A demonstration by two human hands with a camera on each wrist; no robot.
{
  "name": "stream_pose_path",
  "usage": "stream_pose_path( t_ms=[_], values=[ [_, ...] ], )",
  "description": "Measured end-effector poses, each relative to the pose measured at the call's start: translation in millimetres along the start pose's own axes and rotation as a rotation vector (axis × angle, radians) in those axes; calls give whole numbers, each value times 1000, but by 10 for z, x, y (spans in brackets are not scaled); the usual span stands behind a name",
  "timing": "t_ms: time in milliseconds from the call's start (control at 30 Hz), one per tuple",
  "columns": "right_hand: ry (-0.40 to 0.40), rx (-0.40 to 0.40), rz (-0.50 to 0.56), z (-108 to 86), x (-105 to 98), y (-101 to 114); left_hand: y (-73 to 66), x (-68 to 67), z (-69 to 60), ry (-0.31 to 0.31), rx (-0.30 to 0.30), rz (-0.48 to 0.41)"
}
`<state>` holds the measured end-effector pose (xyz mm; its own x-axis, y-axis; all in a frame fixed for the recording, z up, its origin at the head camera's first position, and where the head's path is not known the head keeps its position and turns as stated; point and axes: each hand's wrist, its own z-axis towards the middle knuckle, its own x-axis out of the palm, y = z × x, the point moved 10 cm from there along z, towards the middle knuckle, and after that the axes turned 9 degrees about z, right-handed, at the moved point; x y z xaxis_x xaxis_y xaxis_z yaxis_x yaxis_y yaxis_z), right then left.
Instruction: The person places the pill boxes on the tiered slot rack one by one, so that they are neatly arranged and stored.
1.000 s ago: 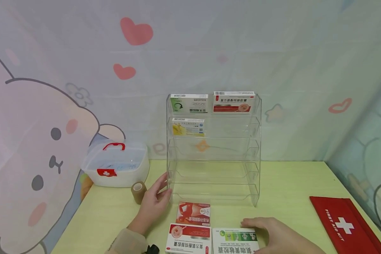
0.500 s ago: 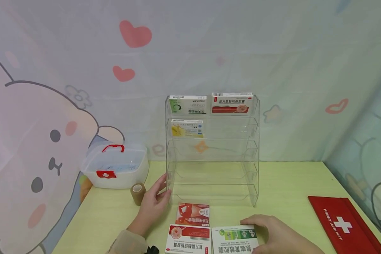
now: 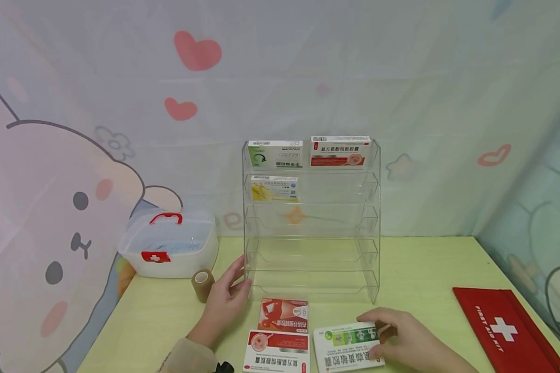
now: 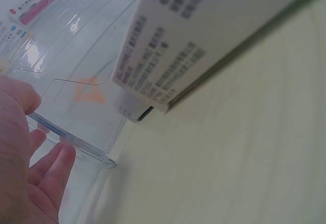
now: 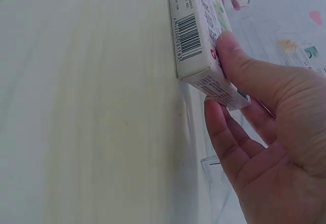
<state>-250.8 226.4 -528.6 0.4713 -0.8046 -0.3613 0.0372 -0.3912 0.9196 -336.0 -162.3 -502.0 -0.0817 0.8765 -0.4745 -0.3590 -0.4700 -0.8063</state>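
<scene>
My left hand (image 3: 225, 299) holds the lower left side panel of a clear tiered rack (image 3: 312, 280); in the left wrist view, thumb and fingers lie on either side of its edge. My right hand (image 3: 403, 334) pinches the right end of a white and green medicine box (image 3: 345, 357), thumb on top and fingers beneath in the right wrist view. Left of that box lie a white and red medicine box (image 3: 277, 357) and, just behind it, a red medicine box (image 3: 284, 313). The rack stands upright behind them.
On the rack's top tier stand a green and white box (image 3: 276, 155) and a red and white box (image 3: 340, 153). A yellow and white box (image 3: 273, 190) is one tier lower. Around it are a bandage roll (image 3: 203, 285), a first-aid case (image 3: 177, 259) and a red folder (image 3: 504, 331).
My right hand has taken the white and green box slightly up and away from me, turning it a little. The left hand keeps its place on the rack.
</scene>
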Motion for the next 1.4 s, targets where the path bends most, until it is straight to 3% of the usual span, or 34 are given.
stream_pose_path(
  t_ms=[400, 767, 1100, 1400],
  values=[
    [-60, -220, -74, -3, -97, 315, -40, -7, -4, 0, 13, -10],
    [-144, -294, -76, -28, -191, 467, -12, 10, 4, 8, 12, -20],
    [-239, -452, -110, -69, -318, 808, 14, 12, 7, 11, 17, -34],
    [-320, -497, -156, -84, -477, 1092, 1, 5, 3, 7, 24, -33]
  ],
)
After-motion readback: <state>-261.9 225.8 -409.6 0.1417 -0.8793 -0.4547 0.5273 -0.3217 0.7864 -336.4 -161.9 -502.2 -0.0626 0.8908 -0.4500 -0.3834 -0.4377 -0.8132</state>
